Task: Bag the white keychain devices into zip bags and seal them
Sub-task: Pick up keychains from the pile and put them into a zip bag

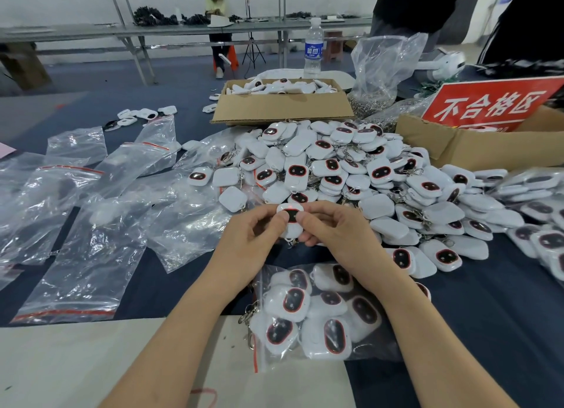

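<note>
Both hands, left (256,235) and right (328,227), pinch one device (290,221) between them, its long axis pointing away. The part-filled bag (320,313) lies just below the wrists, mouth toward the left hand.

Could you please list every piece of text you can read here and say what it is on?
"不合格区": white characters on the red sign standing in the cardboard box on the right.
Water bottle, blue label: large characters too blurred to read.
Sign's lower edge: small print, mostly hidden behind the box wall.
</note>
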Action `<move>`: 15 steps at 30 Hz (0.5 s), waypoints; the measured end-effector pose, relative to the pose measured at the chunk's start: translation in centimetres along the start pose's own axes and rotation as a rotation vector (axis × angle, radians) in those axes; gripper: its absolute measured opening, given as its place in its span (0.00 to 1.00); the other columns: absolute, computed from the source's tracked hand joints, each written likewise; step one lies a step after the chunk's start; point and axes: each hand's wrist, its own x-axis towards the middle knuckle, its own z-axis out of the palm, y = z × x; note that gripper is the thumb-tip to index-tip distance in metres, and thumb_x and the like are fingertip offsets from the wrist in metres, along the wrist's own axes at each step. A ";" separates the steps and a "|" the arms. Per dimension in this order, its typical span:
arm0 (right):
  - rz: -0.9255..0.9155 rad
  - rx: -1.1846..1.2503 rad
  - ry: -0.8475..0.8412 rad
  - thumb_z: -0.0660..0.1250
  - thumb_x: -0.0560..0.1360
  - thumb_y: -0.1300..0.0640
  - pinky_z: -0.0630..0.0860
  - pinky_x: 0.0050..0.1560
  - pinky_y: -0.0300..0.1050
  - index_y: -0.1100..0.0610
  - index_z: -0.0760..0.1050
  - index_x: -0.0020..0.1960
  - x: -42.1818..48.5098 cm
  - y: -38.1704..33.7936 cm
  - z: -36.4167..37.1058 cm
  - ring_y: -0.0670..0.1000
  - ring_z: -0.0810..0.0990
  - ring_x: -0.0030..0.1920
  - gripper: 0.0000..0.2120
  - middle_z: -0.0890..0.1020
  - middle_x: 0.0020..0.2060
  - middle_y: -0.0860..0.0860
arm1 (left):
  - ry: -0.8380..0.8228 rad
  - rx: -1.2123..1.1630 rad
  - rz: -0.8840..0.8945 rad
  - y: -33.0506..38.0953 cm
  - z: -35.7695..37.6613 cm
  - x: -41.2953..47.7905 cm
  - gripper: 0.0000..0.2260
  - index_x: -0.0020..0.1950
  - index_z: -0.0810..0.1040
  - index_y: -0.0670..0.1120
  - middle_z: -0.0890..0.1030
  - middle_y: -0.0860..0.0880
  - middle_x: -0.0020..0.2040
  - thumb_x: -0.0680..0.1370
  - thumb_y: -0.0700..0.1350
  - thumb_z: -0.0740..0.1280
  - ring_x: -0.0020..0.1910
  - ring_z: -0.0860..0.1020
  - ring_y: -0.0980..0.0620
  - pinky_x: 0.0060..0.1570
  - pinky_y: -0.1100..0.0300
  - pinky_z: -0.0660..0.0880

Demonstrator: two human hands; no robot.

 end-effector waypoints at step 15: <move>-0.019 -0.025 0.060 0.71 0.78 0.53 0.77 0.37 0.34 0.47 0.81 0.47 0.0 0.2 0.2 0.45 0.79 0.29 0.02 0.84 0.31 0.49 | 0.002 -0.018 0.014 0.3 0.1 -0.3 0.08 0.55 0.84 0.58 0.86 0.57 0.47 0.83 0.48 0.66 0.43 0.82 0.60 0.46 0.70 0.76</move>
